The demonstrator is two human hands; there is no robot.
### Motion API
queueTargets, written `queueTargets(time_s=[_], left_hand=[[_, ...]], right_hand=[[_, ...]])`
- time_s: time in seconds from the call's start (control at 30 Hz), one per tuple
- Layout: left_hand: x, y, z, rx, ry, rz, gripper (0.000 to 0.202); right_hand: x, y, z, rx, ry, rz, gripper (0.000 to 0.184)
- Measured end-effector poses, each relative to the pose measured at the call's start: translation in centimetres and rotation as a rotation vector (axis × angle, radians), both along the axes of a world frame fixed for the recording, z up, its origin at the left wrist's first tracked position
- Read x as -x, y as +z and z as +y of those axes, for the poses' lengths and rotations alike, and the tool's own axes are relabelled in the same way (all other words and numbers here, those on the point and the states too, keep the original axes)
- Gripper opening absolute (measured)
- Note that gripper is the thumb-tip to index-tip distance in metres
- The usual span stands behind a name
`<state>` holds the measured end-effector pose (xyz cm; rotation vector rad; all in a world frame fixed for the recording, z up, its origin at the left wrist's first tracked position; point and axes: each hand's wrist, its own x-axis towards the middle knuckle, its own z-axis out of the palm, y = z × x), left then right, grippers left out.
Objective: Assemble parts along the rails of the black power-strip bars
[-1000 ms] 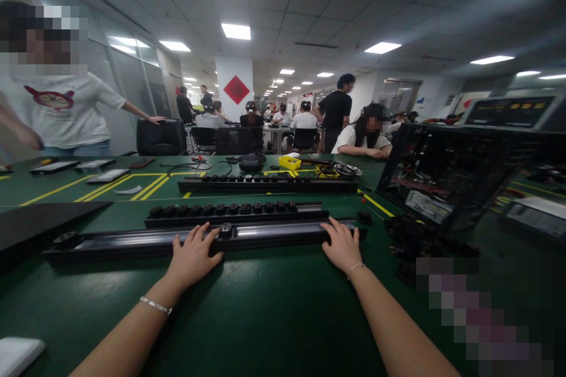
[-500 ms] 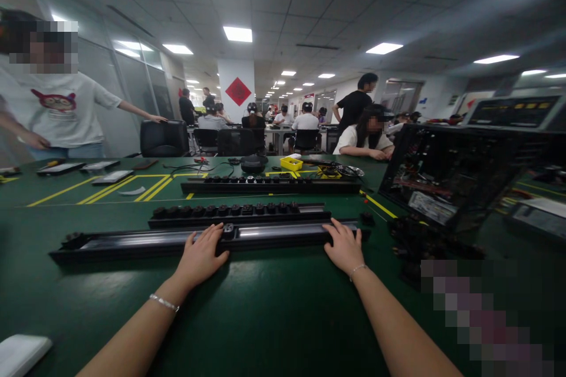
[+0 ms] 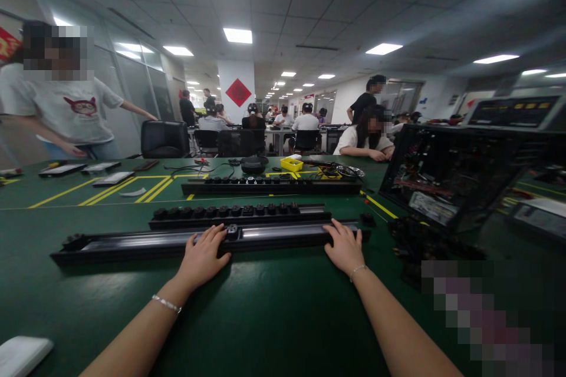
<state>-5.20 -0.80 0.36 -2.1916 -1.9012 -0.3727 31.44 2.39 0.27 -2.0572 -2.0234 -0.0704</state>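
A long black track (image 3: 132, 242) with a shiny metal channel lies across the green table before me. My left hand (image 3: 203, 253) rests over its near edge, fingers stretched out and thumb apart. Beside those fingertips sits a black adapter block (image 3: 232, 231) in the channel. Toward the track's right end, my right hand (image 3: 345, 245) lies with spread fingers on the near rim. Small black parts (image 3: 75, 240) stand at the left end. Just behind is a second black track (image 3: 239, 218) carrying a row of similar blocks.
Farther back lie a third loaded track (image 3: 269, 187), a yellow tray (image 3: 292, 164) and flat devices (image 3: 112, 178). An opened black computer case (image 3: 446, 177) stands right, near dark cables (image 3: 424, 247). One person (image 3: 84, 106) stands at the left; another (image 3: 365, 138) sits across the table.
The adapter block and my left hand have shifted slightly right along the track. My right hand stays in place. The person at the left has moved a little to the right.
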Motion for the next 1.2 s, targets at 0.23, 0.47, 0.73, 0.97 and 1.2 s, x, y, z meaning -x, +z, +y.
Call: queueTargets(time_s=[0.23, 0.47, 0.73, 0.97, 1.2], left_hand=[[-0.7, 0.8, 0.3, 0.047, 0.038, -0.035, 0.049], [-2.4, 0.8, 0.9, 0.029, 0.187, -0.097, 0.052], [-2.4, 0.7, 0.3, -0.004, 0.153, -0.084, 0.048], [-2.6, 0.8, 0.2, 0.007, 0.143, -0.078, 0.048], [-3.1, 0.4, -0.1, -0.009, 0.116, -0.040, 0.050]], right_hand=[[-0.2, -0.3, 0.2, -0.029, 0.011, 0.016, 0.048], [0.0, -0.5, 0.1, -0.062, -0.002, 0.012, 0.051], [0.0, -0.2, 0.1, -0.022, -0.004, -0.005, 0.050], [0.1, 0.0, 0.0, 0.000, -0.004, -0.007, 0.049], [0.0, 0.2, 0.1, 0.038, -0.002, -0.003, 0.047]])
